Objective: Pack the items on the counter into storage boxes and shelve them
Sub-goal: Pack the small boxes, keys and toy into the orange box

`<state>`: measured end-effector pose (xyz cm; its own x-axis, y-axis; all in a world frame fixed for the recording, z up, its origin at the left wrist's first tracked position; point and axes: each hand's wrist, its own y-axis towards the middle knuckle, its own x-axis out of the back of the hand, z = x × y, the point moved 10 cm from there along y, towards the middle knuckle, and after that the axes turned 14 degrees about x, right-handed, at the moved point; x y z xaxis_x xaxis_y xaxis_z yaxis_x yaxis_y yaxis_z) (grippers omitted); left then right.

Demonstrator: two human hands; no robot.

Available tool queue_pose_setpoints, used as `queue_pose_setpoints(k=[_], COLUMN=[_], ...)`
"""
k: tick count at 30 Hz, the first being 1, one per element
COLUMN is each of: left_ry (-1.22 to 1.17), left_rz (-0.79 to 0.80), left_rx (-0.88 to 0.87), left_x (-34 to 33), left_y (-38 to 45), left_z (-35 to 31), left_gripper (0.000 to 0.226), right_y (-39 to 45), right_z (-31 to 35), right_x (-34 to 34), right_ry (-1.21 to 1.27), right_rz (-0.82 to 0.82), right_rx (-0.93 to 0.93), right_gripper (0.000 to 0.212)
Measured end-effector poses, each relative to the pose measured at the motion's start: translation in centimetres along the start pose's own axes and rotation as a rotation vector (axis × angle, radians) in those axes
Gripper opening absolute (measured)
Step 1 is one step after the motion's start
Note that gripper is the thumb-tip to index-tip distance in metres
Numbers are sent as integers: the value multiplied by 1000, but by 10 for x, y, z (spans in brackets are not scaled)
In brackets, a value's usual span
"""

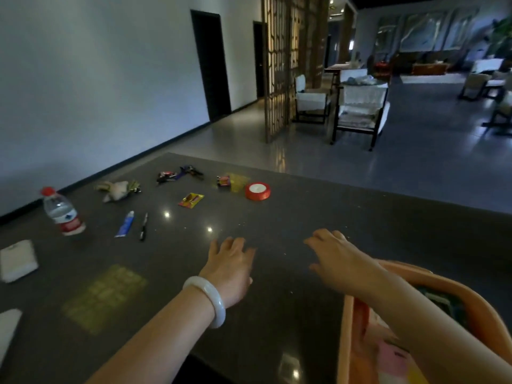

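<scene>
Both of my hands hover over the dark counter (277, 286), and neither holds anything. My left hand (231, 268), with a white bangle on the wrist, has relaxed fingers. My right hand (333, 249) reaches forward above the orange storage box (471, 303) at the lower right, which has items inside. Farther off lie a red ribbon roll (257, 190), a yellow packet (191, 200), a small red item (224, 180), dark keys and clips (178, 174), a plush toy (117, 189), a blue tube (125, 224), a black pen (143, 226) and a water bottle (62, 212).
A white folded cloth (18, 260) and another white thing (8, 328) lie at the counter's left edge. Beyond the counter are a grey floor, white armchairs (357, 106), a wooden lattice screen (279, 65) and dark doors.
</scene>
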<state>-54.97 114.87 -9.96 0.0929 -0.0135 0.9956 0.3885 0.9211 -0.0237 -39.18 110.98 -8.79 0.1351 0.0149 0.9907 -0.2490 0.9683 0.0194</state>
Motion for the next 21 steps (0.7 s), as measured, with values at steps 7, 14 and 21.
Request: queue_pose_setpoints(k=[7,14,21], left_ry=[-23,-112,-190], left_rz=[29,94,280], left_rx=[109,138,168], left_x=[-15,-53,-134], left_y=[33,112,189], left_z=[100,144,133], left_gripper=[65,71,79], right_y=[98,178,211], right_z=[55,60,11], right_x=[-14,-37,-87], right_ry=[40,70,175], right_rz=[58,140,136], right_rx=[86,2,-222], right_gripper=[56,59,57])
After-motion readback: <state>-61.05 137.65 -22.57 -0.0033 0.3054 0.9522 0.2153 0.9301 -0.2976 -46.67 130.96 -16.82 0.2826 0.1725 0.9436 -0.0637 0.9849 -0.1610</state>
